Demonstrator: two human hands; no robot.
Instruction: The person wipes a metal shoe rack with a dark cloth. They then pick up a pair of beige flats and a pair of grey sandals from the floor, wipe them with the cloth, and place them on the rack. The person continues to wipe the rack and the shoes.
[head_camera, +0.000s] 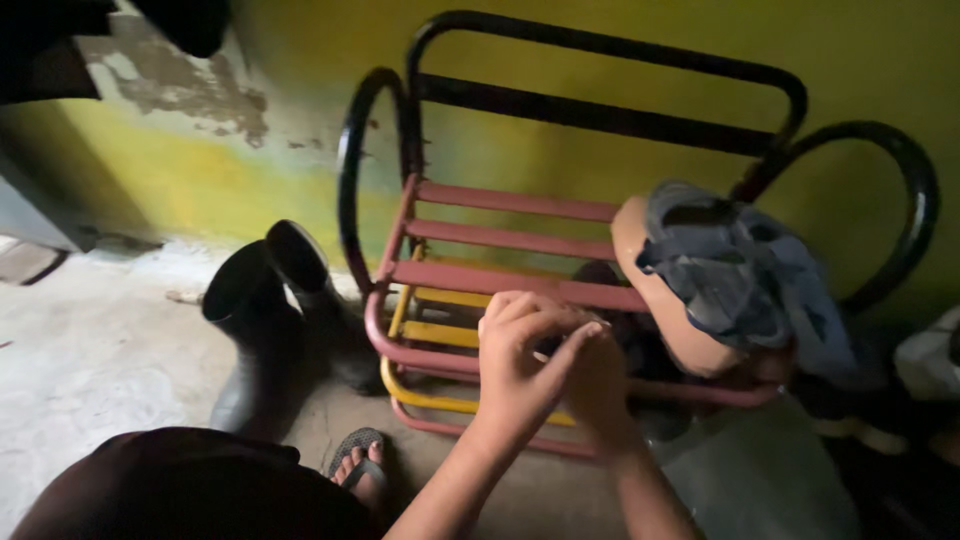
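Standing against the yellow wall (880, 60) — metal rack (500, 275) with pink and yellow slats, black hoop ends. Lying on its right side: tan sandal (665, 310) under crumpled blue-grey cloth (740, 270). Leaning beside it, left: black rubber boots (265, 320). Meeting in front of the rack — left hand (520, 365) and right hand (598, 385), fingers curling together; contents, if any, hiding in shadow — cannot tell.

Entrance corner of a modest home. A tubular metal shoe rack (500, 275) with red and yellow slats stands against a yellow-green wall (180, 170) with peeling paint. Black rubber boots (265, 320) stand on the bare concrete floor (90, 350) beside it; a sandal and folded cloth (735, 270) rest on the rack.
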